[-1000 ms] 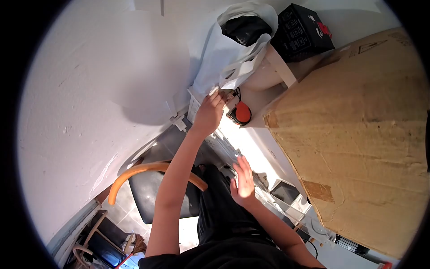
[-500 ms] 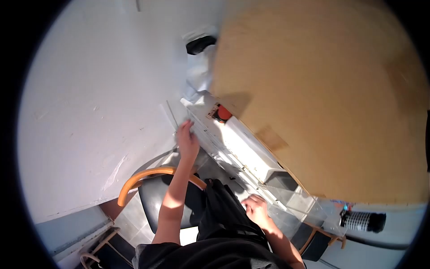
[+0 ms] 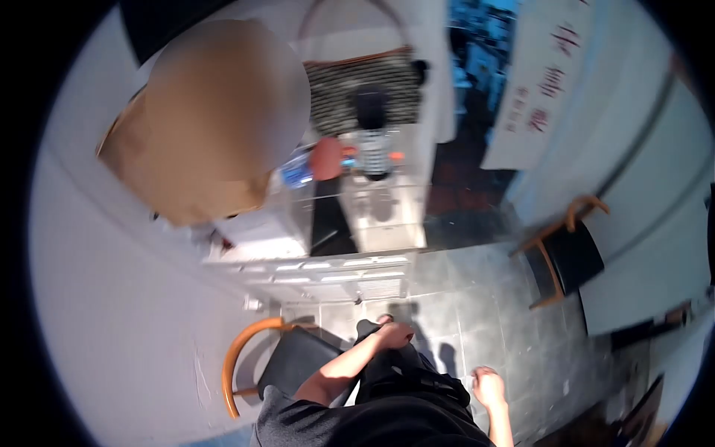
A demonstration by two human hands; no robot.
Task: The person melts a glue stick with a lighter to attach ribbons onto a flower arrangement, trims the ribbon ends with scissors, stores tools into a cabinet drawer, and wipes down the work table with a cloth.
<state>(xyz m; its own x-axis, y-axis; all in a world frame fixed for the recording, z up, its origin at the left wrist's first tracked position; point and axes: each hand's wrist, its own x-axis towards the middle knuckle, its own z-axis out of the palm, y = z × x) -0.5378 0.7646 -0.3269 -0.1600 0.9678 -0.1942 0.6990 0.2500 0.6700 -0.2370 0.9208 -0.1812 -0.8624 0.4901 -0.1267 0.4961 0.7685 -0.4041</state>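
In front of my black trousers is my left hand (image 3: 395,336); its fingers are turned away and blurred, and no object shows in it. Out to the right, my right hand (image 3: 488,386) hangs over the grey tiled floor (image 3: 477,298) with its fingers curled in and nothing visible in them. Close to my left forearm is a chair (image 3: 298,366) with a black seat and a curved wooden back. Neither hand touches the white counter (image 3: 395,237), which stands ahead of me.
On the counter are a black-and-white patterned cylinder (image 3: 374,153) with a dark top and a striped woven bag (image 3: 324,93). A brown board (image 3: 160,171), partly blurred, leans at upper left. Another chair (image 3: 570,257) stands right, near a doorway (image 3: 469,160) and a banner (image 3: 540,89).
My view has swung right, from the wall and brown board toward the counter and doorway. My left hand has come down from beside the wall to my trousers; my right hand hangs farther right.
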